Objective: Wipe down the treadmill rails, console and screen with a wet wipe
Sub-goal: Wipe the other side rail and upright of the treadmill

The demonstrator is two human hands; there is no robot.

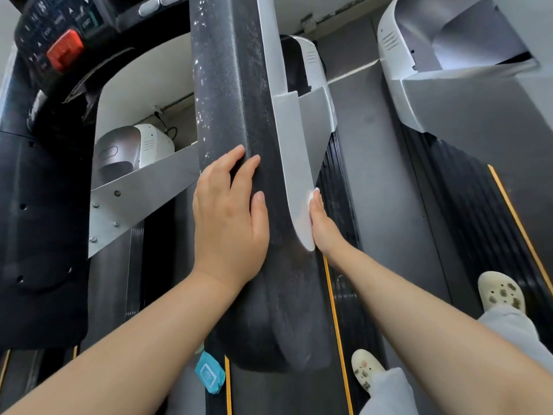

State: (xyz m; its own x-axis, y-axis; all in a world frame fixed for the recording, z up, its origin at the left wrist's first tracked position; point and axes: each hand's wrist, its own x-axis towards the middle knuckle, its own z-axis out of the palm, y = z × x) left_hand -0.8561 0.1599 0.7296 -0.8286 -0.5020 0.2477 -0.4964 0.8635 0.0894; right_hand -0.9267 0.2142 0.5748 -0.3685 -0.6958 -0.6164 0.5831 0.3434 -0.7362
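Note:
A thick black padded treadmill rail (239,85) runs down the middle of the view, speckled with white dust higher up. My left hand (230,211) lies flat on its left side, fingers straight. A silver bracket (294,163) runs along the rail's right side. My right hand (321,226) reaches behind the bracket's lower edge and presses a white wet wipe (311,195) against it; only a small bit of the wipe shows and the fingers are mostly hidden. The console (57,34) with a red stop button sits at the top left.
A teal wipe packet (209,373) lies on the floor below the rail's end. My feet in cream clogs (501,290) stand on the neighbouring treadmill belt (478,205) to the right. A second treadmill's silver motor cover (434,40) is at the top right.

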